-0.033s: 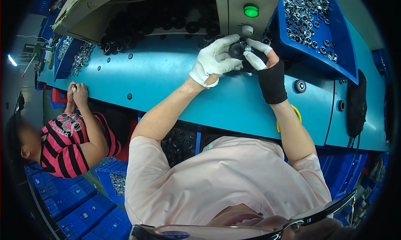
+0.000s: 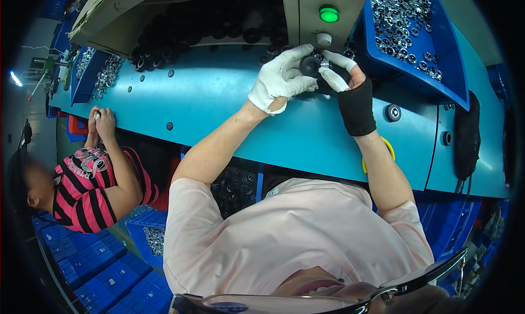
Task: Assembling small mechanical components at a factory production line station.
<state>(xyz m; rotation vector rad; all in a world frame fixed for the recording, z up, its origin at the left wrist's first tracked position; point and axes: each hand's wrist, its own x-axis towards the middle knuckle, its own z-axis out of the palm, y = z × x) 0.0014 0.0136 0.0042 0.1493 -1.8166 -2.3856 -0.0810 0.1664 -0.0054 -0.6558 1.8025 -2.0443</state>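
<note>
My left hand (image 2: pixel 281 79), in a white glove, grips a round black wheel (image 2: pixel 310 67) between thumb and fingers. Close against the wheel's right side, my right hand (image 2: pixel 350 87) pinches a small shiny metal ring (image 2: pixel 325 64). It has a black fingerless glove and white coverings on the fingertips. Both hands meet over the far side of the blue-green bench (image 2: pixel 219 95), just below a white knob (image 2: pixel 324 39) on a beige machine housing. Whether ring and wheel touch, I cannot tell.
To the right stands a blue bin (image 2: pixel 454 79) of metal rings. A pile of black wheels (image 2: pixel 219 30) lies at the back left. One loose wheel (image 2: pixel 393 113) sits right of my forearm. A green light (image 2: pixel 329 14) glows. A co-worker (image 2: pixel 98 177) sits at the left.
</note>
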